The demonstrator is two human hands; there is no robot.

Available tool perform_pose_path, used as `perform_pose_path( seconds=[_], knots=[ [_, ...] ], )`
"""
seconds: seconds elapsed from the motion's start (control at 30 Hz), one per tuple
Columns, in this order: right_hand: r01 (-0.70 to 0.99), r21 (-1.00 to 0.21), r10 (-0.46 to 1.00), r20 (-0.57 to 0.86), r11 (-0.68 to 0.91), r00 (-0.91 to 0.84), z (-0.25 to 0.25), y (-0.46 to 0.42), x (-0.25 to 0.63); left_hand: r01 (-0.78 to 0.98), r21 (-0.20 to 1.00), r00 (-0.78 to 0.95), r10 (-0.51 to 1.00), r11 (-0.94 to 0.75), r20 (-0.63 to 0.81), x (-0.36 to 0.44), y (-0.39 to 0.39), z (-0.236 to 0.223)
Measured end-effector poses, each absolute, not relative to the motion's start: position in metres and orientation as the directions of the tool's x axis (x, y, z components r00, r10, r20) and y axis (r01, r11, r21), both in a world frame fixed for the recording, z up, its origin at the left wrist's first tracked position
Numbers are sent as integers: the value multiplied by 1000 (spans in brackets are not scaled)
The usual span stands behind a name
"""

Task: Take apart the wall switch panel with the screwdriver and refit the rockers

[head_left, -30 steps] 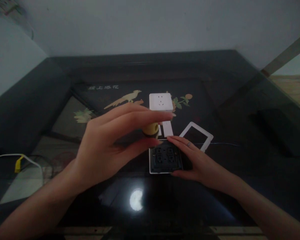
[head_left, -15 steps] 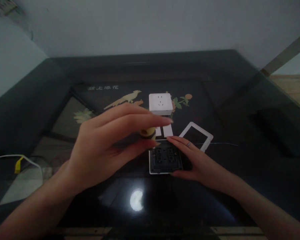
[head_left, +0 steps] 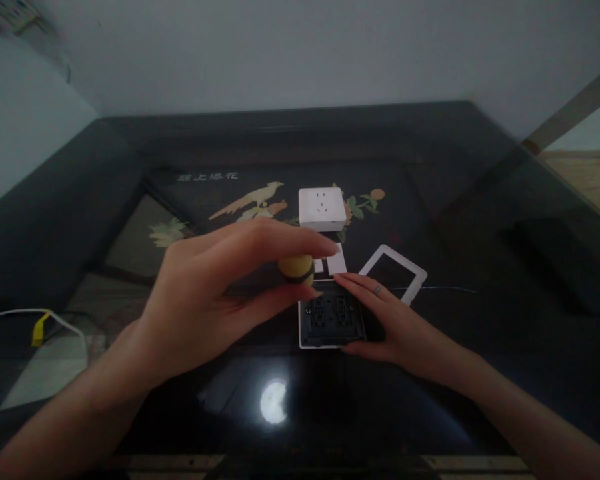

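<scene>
Between the thumb and fingers of my left hand (head_left: 215, 293) is a stubby screwdriver (head_left: 296, 268), judging by its rounded yellow-and-black handle. Its shaft and tip are hidden from view. Just below it, a wall switch (head_left: 333, 323) lies back side up on the table, showing its black housing, two terminal blocks, a screw at each side and a white rim. My right hand (head_left: 380, 307), wearing a ring, grips the switch's right side, fingers along the far edge and thumb at the near edge. Two white rocker pieces (head_left: 336, 260) lie just beyond the switch, one partly covered by my left hand.
A white socket box (head_left: 322, 208) sits farther back. To the right lies a white square frame (head_left: 415, 275), near a dark flat object (head_left: 565, 267). At left, a white cable (head_left: 63, 319) with a yellow tag crosses the glossy dark table (head_left: 220, 427).
The fingers of my left hand have shifted lower and curled around the screwdriver, showing more of its yellow handle. My right hand and the switch stay in place.
</scene>
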State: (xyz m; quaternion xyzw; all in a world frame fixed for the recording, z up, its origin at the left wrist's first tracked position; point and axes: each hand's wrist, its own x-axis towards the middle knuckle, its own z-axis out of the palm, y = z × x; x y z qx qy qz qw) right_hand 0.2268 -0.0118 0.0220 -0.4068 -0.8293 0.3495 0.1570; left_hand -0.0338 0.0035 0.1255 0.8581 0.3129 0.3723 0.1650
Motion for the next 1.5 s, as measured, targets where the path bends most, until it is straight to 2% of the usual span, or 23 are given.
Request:
perform_pose_path(
  seconds=[0.07,0.13,0.2,0.33,0.4,0.47,0.57,0.63,0.7,0.83,0.9,0.97,1.1,1.17,1.37,1.43,1.5],
  knots=[
    [561,-706,782,-16,432,-623,22,-12,227,397,452,475,601,-799,644,-29,4,118],
    [562,-703,783,-13,436,-622,22,-12,227,407,401,478,565,-821,673,-27,4,117],
    [568,-700,783,-19,434,-622,23,-12,226,429,419,516,598,-800,614,-28,2,122],
    [573,-695,780,-27,435,-625,22,-12,226,473,534,593,702,-701,395,-38,-1,138],
    [577,-693,782,-32,432,-623,22,-12,226,470,541,608,700,-697,374,-40,0,139],
    [583,-690,784,-36,429,-620,22,-12,227,455,512,583,678,-729,447,-39,2,135],
    [585,-686,786,-31,433,-618,22,-12,227,448,379,495,578,-809,649,-32,6,122],
    [579,-686,784,-19,441,-620,22,-12,227,458,325,480,538,-827,693,-28,7,118],
    [573,-686,783,-7,449,-622,21,-12,227,462,372,504,583,-805,637,-28,5,121],
    [576,-679,781,-7,455,-624,21,-12,227,446,559,590,700,-699,403,-35,-3,136],
    [579,-675,779,-11,457,-627,21,-13,227,474,581,592,728,-661,346,-39,-6,140],
    [583,-673,778,-16,456,-628,22,-13,227,505,528,571,723,-683,390,-41,-5,139],
    [588,-669,782,-16,455,-624,21,-13,228,551,298,503,596,-779,626,-37,1,128],
    [588,-667,780,-15,458,-625,21,-13,228,578,260,501,588,-773,635,-36,3,126],
    [594,-658,778,-20,463,-628,19,-12,227,503,492,649,686,-711,329,-45,-3,141],
    [596,-653,778,-17,467,-628,19,-12,227,536,488,633,710,-689,307,-46,-4,141],
    [596,-650,776,-15,472,-631,19,-12,226,570,466,572,734,-676,366,-43,-4,135]
  ],
)
